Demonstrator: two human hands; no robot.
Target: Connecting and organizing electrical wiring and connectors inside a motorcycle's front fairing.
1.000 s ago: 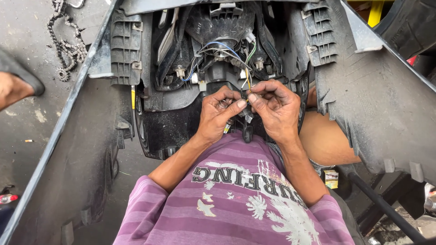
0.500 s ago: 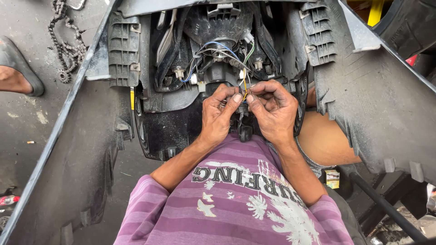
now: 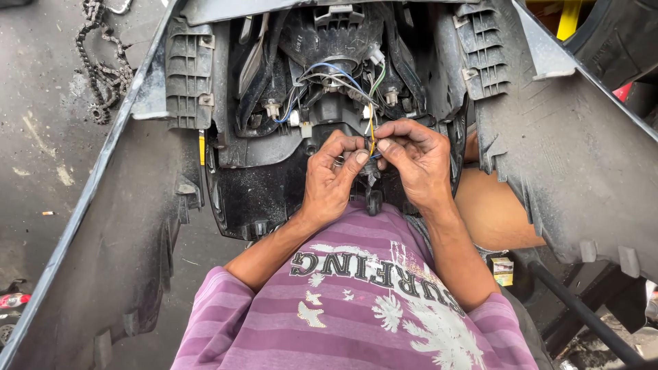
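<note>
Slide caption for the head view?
Both hands, left and right, pinch thin wires inside a black scooter fairing.

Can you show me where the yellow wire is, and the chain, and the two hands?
Yellow wire [image 3: 371, 130]: head view, stretch above the fingers.
Chain [image 3: 103, 72]: head view, middle of the links.
Left hand [image 3: 330, 181]: head view, back.
Right hand [image 3: 418, 161]: head view, back.

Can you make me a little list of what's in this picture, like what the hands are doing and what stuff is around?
Place: workshop, concrete floor
Left hand: pinching thin wires
Right hand: pinching the same wires, fingertips meeting the left's
Wires: yellow, blue and green, running up into the black housing
Main thing: black plastic scooter panel, inner side up, resting across the person's lap
On the floor: greasy chain, upper left
Clothing: purple striped shirt
</note>
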